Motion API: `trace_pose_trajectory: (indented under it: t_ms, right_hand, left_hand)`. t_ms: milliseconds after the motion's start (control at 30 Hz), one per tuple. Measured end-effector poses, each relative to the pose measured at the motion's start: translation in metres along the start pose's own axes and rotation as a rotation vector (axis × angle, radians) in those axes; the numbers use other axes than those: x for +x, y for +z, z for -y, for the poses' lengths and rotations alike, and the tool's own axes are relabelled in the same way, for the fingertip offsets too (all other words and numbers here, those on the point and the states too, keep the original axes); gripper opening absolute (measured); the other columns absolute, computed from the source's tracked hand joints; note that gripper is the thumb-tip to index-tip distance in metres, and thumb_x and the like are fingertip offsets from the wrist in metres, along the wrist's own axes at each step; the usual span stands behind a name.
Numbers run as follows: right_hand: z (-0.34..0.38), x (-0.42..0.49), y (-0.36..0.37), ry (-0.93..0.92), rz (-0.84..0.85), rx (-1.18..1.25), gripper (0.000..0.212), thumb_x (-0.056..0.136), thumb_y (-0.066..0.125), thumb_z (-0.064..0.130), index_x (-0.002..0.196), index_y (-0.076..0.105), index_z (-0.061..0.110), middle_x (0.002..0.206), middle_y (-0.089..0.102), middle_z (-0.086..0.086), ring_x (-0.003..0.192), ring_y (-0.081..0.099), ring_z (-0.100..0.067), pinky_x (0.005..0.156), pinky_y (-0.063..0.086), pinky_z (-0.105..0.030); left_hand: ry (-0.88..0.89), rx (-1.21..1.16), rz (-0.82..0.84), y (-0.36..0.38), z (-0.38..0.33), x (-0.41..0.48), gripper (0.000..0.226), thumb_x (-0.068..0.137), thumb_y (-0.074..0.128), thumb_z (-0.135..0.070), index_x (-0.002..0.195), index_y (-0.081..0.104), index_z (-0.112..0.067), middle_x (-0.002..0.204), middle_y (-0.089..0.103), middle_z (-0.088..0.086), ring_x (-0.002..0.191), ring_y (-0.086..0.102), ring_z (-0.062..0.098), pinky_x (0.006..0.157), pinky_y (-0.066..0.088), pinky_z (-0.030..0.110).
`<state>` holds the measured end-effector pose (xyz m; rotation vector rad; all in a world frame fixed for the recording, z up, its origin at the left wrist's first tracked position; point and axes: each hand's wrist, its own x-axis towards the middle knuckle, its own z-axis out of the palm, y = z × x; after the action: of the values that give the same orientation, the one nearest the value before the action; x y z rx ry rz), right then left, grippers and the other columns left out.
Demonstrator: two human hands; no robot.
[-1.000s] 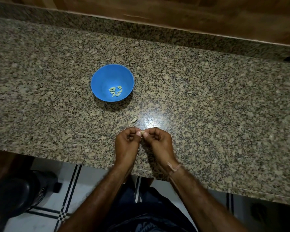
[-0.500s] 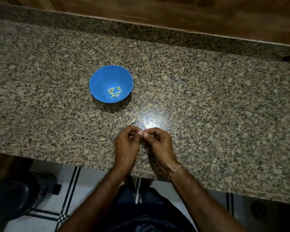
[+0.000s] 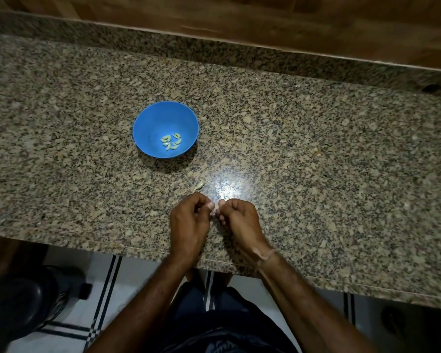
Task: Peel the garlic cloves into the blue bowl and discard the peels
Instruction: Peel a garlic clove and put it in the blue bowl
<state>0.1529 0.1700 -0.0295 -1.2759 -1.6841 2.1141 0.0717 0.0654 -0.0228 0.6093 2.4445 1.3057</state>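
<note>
Blue against the speckled granite counter (image 3: 316, 174), the bowl (image 3: 148, 128) sits far and to the left of the hands, well apart from them. A small heap of peeled cloves (image 3: 171, 142) lies on its floor, toward the near right side.

Both hands hover over the near edge of the counter with their fingers curled into pinches. The left hand (image 3: 189, 220) and right hand (image 3: 239, 222) have their thumb tips almost meeting, with a narrow gap between them. Whatever they pinch is too small and too hidden to make out. It is probably a clove being stripped, but I cannot tell which hand has it.

A loose peel (image 3: 200, 185) lies on the counter just beyond the left hand, on the line from the hands to the bowl. Its long axis slants from near left to far right.

The left hand is the nearer one to the bowl, so a drop would probably mean a reach away and leftward over the peel. The bowl's near rim faces the hands with nothing in the way.
</note>
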Motion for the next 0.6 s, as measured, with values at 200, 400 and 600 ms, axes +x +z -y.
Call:
trace_pose_trajectory:
  t_ms: [200, 400, 600]
  right_hand:
    - [-0.0031, -0.0007, -0.0009, -0.345, -0.048, -0.414, 0.038, 0.105, 0.06, 0.016, 0.069, 0.048, 0.02, 0.062, 0.044, 0.011, 0.058, 0.037, -0.003, 0.055, 0.03, -0.019]
    - [-0.0034, 0.0038, -0.0022, -0.214, -0.013, -0.269, 0.038, 0.104, 0.06, 0.018, 0.068, 0.049, 0.019, 0.063, 0.046, 0.008, 0.061, 0.04, -0.007, 0.059, 0.036, -0.023]
    - [-0.005, -0.0004, 0.0024, -0.025, 0.003, -0.073, 0.034, 0.104, 0.059, 0.016, 0.071, 0.054, 0.016, 0.066, 0.048, 0.001, 0.064, 0.043, -0.01, 0.062, 0.037, -0.024]
  left_hand:
    - [-0.155, -0.008, 0.125, 0.0003, 0.0018, 0.0018, 0.027, 0.1, 0.062, -0.022, 0.073, 0.058, -0.017, 0.067, 0.061, -0.004, 0.064, 0.055, 0.014, 0.061, 0.043, 0.033]
    - [-0.098, -0.027, 0.158, 0.0035, -0.0022, -0.0028, 0.03, 0.105, 0.053, -0.019, 0.075, 0.048, -0.018, 0.068, 0.047, -0.009, 0.062, 0.041, 0.007, 0.059, 0.032, 0.022]
    - [-0.011, 0.147, 0.193, 0.0031, 0.004, 0.0009, 0.028, 0.105, 0.05, -0.015, 0.077, 0.047, -0.015, 0.07, 0.05, 0.001, 0.065, 0.043, 0.014, 0.057, 0.029, 0.028]
